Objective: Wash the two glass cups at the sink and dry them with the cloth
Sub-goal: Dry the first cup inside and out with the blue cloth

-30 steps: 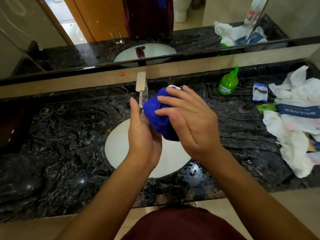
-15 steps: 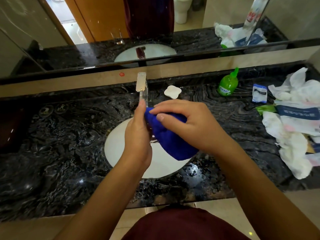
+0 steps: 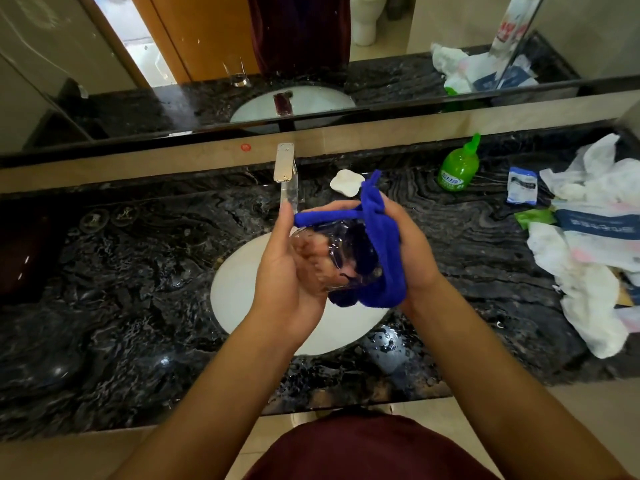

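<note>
Over the white sink basin [image 3: 239, 292] my left hand [image 3: 287, 275] grips a clear glass cup [image 3: 332, 258], which lies tilted in the palm. A blue cloth [image 3: 381, 251] is wrapped round the cup's right side and over its top. My right hand [image 3: 412, 251] holds that cloth against the glass. A second glass cup [image 3: 236, 71] shows only as a reflection in the mirror, standing on the counter's near edge; the cup itself is out of view.
A square metal tap [image 3: 286, 174] stands behind the basin, with a white soap dish [image 3: 346, 182] beside it. A green bottle [image 3: 458, 169], a small packet [image 3: 522, 186] and crumpled white bags [image 3: 595, 244] crowd the right of the wet black marble counter [image 3: 114, 299].
The cloth covered the cup before; now the cup is exposed in my left palm. My right hand has turned to the cup's right side, drawing the cloth round it.
</note>
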### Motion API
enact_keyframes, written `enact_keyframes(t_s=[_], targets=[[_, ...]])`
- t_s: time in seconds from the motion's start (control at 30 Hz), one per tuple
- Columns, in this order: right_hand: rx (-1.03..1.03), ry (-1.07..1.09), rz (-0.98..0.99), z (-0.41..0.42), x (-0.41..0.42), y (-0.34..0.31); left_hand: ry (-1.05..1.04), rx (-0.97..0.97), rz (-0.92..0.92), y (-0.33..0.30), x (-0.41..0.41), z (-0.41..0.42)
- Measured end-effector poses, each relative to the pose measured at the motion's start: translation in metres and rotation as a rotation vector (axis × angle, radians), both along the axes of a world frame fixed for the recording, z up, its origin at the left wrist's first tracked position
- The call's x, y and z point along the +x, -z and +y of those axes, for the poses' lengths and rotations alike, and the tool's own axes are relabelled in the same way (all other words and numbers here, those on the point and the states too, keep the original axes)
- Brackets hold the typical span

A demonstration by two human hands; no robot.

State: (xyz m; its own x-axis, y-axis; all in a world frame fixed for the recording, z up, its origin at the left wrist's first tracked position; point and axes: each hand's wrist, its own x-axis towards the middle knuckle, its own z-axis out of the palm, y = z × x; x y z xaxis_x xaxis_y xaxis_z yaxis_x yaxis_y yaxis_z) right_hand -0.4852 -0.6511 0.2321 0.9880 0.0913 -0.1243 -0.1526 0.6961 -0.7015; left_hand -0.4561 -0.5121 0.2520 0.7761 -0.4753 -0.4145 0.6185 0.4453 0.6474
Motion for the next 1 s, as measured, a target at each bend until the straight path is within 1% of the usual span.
enact_keyframes(t_s=[0.07, 0.13, 0.17, 0.2, 0.23, 0.3, 0.37, 0.43, 0.5, 0.57, 0.7, 0.73, 0.77, 0.8, 0.83, 0.87, 0.97, 1.0], targets=[[0.075, 0.062, 0.023, 0.006, -0.002, 0.008, 0.026, -0.03, 0.04, -0.002, 0.0, 0.0], [0.208, 0.06, 0.016, 0.016, -0.005, 0.017, -0.024, -0.058, 0.09, -0.003, 0.002, -0.001], [0.244, 0.051, -0.004, 0.021, -0.006, 0.021, -0.053, -0.068, 0.096, -0.003, 0.004, -0.001], [0.225, 0.056, -0.026, 0.025, -0.008, 0.024, -0.075, -0.083, 0.096, -0.004, 0.006, -0.001], [0.163, 0.072, -0.05, 0.028, -0.009, 0.025, -0.098, -0.086, 0.082, -0.006, 0.006, 0.0], [-0.028, 0.117, -0.101, 0.032, -0.009, 0.024, -0.162, -0.063, 0.026, -0.006, 0.004, 0.0], [-0.224, 0.181, -0.122, 0.033, -0.008, 0.018, -0.223, 0.036, -0.062, -0.006, 0.0, -0.002], [-0.292, 0.289, -0.102, 0.032, -0.005, 0.01, -0.256, 0.174, -0.257, -0.015, -0.01, -0.007], [-0.202, 0.359, -0.079, 0.028, -0.001, 0.003, -0.275, 0.362, -0.511, -0.019, -0.015, -0.007], [-0.087, 0.379, -0.07, 0.021, 0.001, -0.007, -0.26, 0.478, -0.757, -0.013, -0.018, -0.006], [-0.003, 0.359, -0.033, 0.017, 0.001, -0.021, -0.146, 0.734, -1.326, 0.014, -0.008, -0.001], [0.024, 0.35, -0.013, 0.018, 0.002, -0.023, -0.129, 0.784, -1.423, 0.018, -0.006, 0.0], [0.039, 0.349, 0.003, 0.02, 0.002, -0.024, -0.119, 0.802, -1.466, 0.02, -0.005, 0.0], [0.038, 0.364, 0.015, 0.02, 0.002, -0.023, -0.109, 0.793, -1.453, 0.021, -0.006, 0.0], [0.019, 0.388, 0.022, 0.019, 0.002, -0.022, -0.087, 0.752, -1.373, 0.018, -0.008, -0.002], [-0.008, 0.412, 0.021, 0.016, 0.002, -0.019, -0.058, 0.66, -1.208, 0.013, -0.01, -0.003], [-0.056, 0.419, -0.031, 0.006, 0.003, -0.013, -0.023, 0.199, -0.496, -0.013, -0.005, -0.002], [-0.063, 0.402, -0.064, 0.003, 0.002, -0.012, 0.006, 0.095, -0.32, -0.02, -0.001, 0.0]])
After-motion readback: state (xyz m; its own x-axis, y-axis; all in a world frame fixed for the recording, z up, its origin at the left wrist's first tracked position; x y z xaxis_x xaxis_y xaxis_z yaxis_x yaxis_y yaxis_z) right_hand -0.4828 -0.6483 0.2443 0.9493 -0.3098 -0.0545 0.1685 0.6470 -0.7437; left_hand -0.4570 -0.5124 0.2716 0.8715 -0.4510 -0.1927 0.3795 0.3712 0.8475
